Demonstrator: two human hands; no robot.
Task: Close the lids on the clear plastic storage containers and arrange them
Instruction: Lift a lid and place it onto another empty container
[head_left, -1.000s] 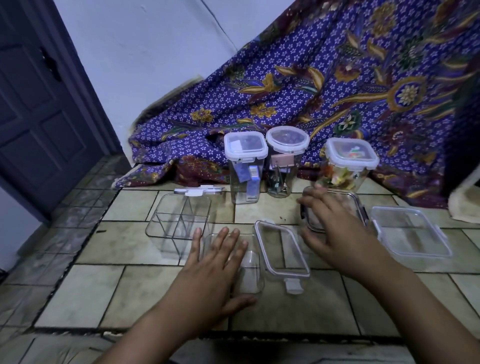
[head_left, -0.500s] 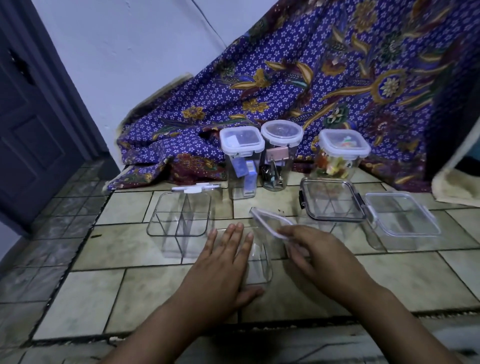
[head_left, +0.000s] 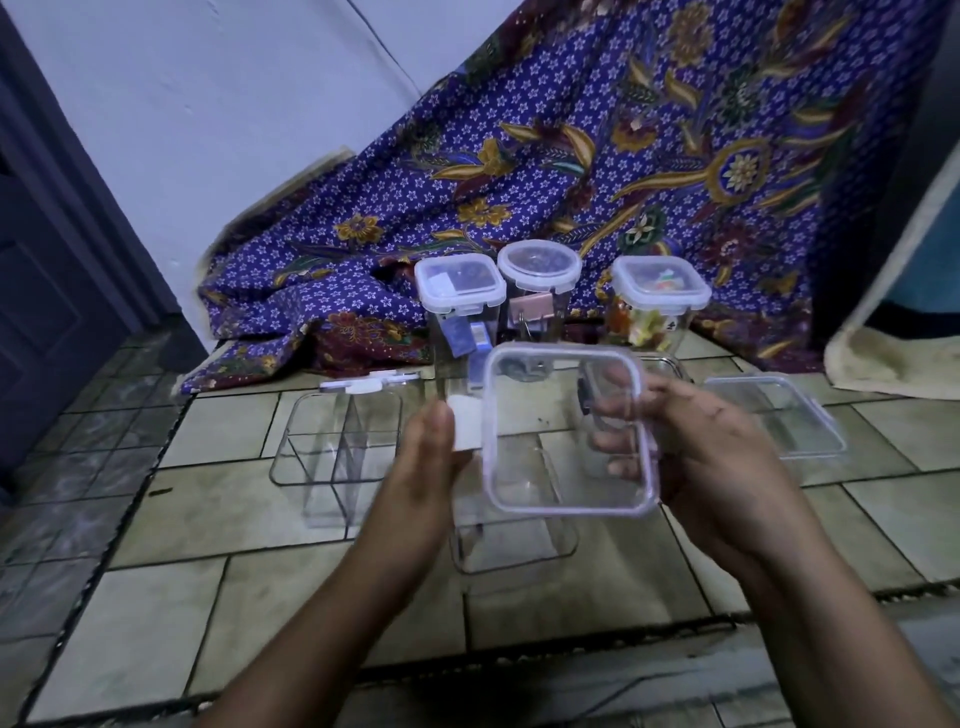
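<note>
Both hands carry the clear lid (head_left: 569, 431) in the air above the open tub (head_left: 514, 540) on the floor tiles (head_left: 166, 613). My right hand (head_left: 711, 467) curls round the lid's right edge, fingers (head_left: 618, 415) showing through the plastic behind it. My left hand (head_left: 426, 467) stays nearly flat, its thumb side against the white latch flap (head_left: 466, 422) on the lid's left edge; I judge it a steadying touch more than a grip.

The lid is slick and held mostly from one side, so it could twist out and drop onto the tub. If I set it down crooked, a corner may ride on the rim and the latches won't catch.

Another lid (head_left: 779, 415) and a divided box (head_left: 337, 452) lie to either side; three closed jars (head_left: 545, 291) stand behind.
</note>
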